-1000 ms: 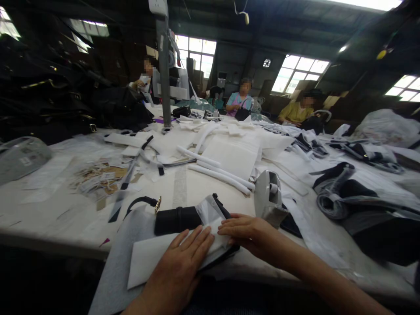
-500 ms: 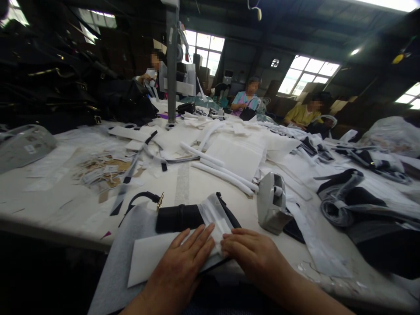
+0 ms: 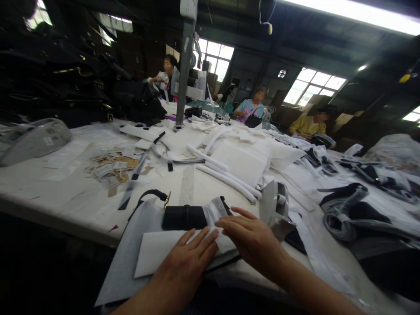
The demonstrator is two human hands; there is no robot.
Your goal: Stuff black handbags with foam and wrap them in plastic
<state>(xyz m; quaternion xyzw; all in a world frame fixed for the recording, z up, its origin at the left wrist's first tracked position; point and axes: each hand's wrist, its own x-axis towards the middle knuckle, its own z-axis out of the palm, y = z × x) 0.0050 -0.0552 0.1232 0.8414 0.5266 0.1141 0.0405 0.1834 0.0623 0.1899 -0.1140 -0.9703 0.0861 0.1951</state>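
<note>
My left hand (image 3: 187, 262) lies flat, fingers stretched, on a white foam sheet (image 3: 152, 251). Beyond it is a black bag part with a band across it (image 3: 183, 217), its right end covered by translucent white wrapping (image 3: 212, 211). Over that wrapping my right hand (image 3: 254, 236) is held with fingers extended, the fingertips at or just above the surface; whether they touch I cannot tell. A black strap with a gold buckle (image 3: 167, 199) curves out at the upper left. Thin greyish wrapping sheet (image 3: 121, 267) spreads beneath, over the table's near edge.
A grey tape dispenser (image 3: 275, 210) stands just right of my right hand. White padding rolls (image 3: 229, 181) and foam sheets (image 3: 241, 159) lie ahead. Black wrapped straps (image 3: 344, 214) are at right, dark bags (image 3: 131, 103) piled at left. Several people work across the table (image 3: 157, 175).
My right hand has lifted slightly and its fingers have moved over the wrapping, index finger raised. My left hand stays flat on the foam. The whole view has shifted slightly.
</note>
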